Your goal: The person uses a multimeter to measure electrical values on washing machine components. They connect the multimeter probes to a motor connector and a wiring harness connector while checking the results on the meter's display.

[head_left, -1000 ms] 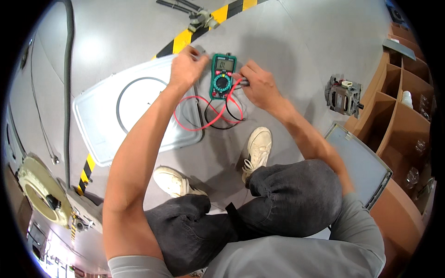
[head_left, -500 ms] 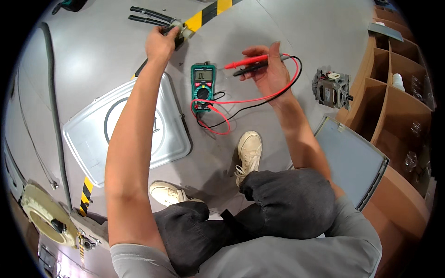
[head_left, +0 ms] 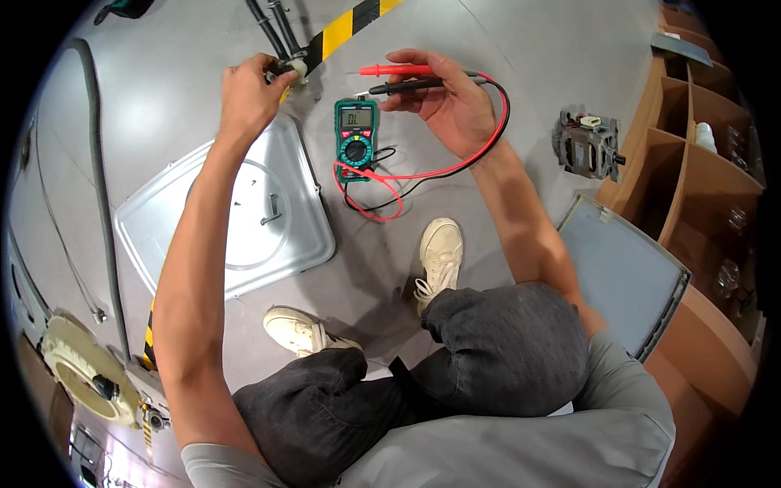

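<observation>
My left hand [head_left: 254, 96] grips a pale valve fitting [head_left: 296, 70] with two black hoses [head_left: 285, 28] at the top of the view. My right hand [head_left: 439, 102] holds a red probe [head_left: 394, 71] and a black probe [head_left: 389, 87] side by side, their tips pointing left toward the fitting. Their red and black leads loop down to a green multimeter [head_left: 355, 140] lying on the floor between my hands. A silver metal panel [head_left: 297, 244] lies under my left forearm, with a few bolts [head_left: 270, 210] on it.
A motor [head_left: 587, 145] sits to the right, near cardboard dividers [head_left: 708, 199] and a grey lid [head_left: 610, 268]. A cream ring part [head_left: 89, 370] and a long grey hose [head_left: 102, 203] lie at the left. Yellow-black tape [head_left: 342, 31] crosses the floor. My shoes [head_left: 439, 256] are below the multimeter.
My left hand has reached up from the panel and taken the fitting, swinging its hoses more upright. My right hand has lifted the probes and brought their tips closer to the fitting.
</observation>
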`<state>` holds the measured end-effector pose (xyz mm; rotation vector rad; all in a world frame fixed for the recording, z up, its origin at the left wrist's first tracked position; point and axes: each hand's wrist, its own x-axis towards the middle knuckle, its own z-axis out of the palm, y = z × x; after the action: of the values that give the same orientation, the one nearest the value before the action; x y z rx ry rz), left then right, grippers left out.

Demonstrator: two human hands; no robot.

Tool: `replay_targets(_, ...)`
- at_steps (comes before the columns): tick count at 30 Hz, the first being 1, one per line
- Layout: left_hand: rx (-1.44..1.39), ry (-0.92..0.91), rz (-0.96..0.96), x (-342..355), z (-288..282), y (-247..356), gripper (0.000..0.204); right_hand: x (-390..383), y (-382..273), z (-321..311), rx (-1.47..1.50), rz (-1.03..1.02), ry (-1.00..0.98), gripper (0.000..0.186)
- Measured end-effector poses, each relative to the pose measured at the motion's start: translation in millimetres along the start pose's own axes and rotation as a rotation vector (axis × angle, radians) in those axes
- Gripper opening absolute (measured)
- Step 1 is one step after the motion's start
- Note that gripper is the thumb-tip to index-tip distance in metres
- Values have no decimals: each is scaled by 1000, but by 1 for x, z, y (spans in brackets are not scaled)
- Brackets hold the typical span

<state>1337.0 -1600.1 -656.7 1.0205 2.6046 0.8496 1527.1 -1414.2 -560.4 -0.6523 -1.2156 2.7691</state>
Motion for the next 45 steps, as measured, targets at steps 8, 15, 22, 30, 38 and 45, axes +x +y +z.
replay_targets(8,-72,-153,23,-24,-4,17,30,3,21,3,-224,-76,94,24)
replay_targets(15,-57,-152,-34,-20,17,11,33,-3,31,0,-280,-97,170,26)
replay_targets(22,-107,-136,-110,-11,16,-4,34,-9,36,6,-309,-94,196,31)
replay_targets(30,-273,-110,-105,-23,7,0,40,7,42,17,-478,-91,153,34)
replay_targets(38,-209,-113,169,-23,-17,32,64,16,18,25,-561,-220,54,30)
replay_targets(45,-115,-126,295,-31,-44,68,70,6,-2,27,-617,-339,59,23)
